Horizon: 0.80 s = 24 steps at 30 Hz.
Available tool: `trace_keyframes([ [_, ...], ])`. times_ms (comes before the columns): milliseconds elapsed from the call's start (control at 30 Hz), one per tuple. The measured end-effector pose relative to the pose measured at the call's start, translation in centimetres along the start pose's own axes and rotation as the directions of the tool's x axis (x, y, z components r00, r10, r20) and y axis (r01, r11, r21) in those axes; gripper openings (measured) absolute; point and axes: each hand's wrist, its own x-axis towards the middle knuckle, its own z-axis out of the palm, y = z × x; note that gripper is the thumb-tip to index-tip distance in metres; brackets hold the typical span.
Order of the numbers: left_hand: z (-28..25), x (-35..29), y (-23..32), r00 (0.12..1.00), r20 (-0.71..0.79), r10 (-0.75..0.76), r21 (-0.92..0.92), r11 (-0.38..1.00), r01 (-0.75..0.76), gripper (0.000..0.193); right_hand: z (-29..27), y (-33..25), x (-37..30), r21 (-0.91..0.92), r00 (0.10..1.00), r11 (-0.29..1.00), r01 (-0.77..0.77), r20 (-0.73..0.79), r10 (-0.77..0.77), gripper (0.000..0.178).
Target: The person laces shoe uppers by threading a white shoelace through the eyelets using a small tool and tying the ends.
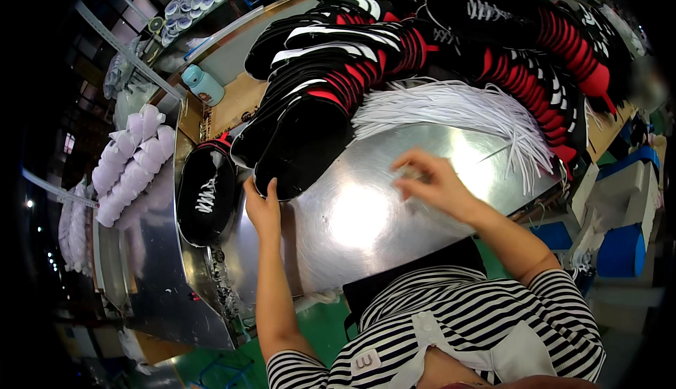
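A long stack of nested black shoe uppers (310, 142) with red and white trim curves across the metal table. At its near end, my left hand (264, 207) is closed on the edge of the front upper, thumb on top. My right hand (438, 186) hovers above the bare metal, apart from the stack, its fingers curled and smeared by motion; whether anything is between them I cannot make out. Beyond it lies a thick bundle of white shoelaces (451, 111). Left of my left hand sits a single black upper (205, 195) with white lacing.
More uppers (493, 12) are piled at the far right, some laced. A light-blue bottle (203, 85) stands at the back left. White padded shoe pieces (134, 167) lie in rows on the left side table. Grey-and-blue equipment (623, 248) is at the right.
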Motion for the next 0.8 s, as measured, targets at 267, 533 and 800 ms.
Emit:
trace_keyframes([
  [267,-4.7,-6.8,11.0,0.843,-0.491,0.219,-0.131,0.938,-0.320,0.016,-2.0,-6.7,-4.0,0.344,0.874,0.897,0.279,0.295,-0.385,0.028],
  [533,4.1,-19.7,13.8,0.686,0.483,0.543,0.002,0.783,-0.622,0.045,-0.8,-8.5,-4.2,0.548,0.756,0.836,0.028,0.535,-0.376,0.035],
  [800,3.4,-14.3,15.6,0.707,0.415,0.573,0.066,0.756,-0.651,0.028,-5.3,0.3,-7.5,0.395,0.969,0.894,-0.210,-0.036,0.243,0.018],
])
